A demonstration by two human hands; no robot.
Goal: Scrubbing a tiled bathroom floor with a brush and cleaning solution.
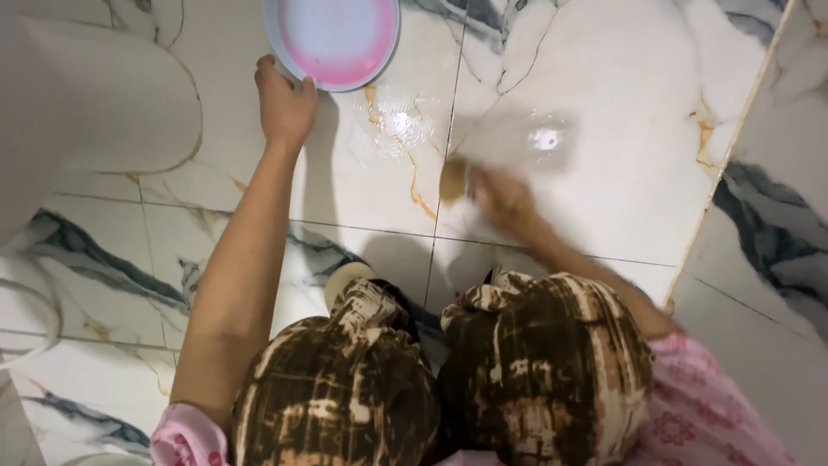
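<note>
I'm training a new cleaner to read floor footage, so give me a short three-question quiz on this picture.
1. True or false: the left hand rests at the rim of the pink and blue basin.
2. What does the right hand press on the wet marble floor tile?
A. a brownish scrubbing pad
B. a long broom
C. a spray bottle
3. Fill in: the right hand looks blurred, and the tile around it looks ____.

Key
1. True; the fingers touch the basin's lower left edge.
2. A; the brownish scrubbing pad lies beside the hand on a tile joint.
3. wet, with shiny glare.
</note>
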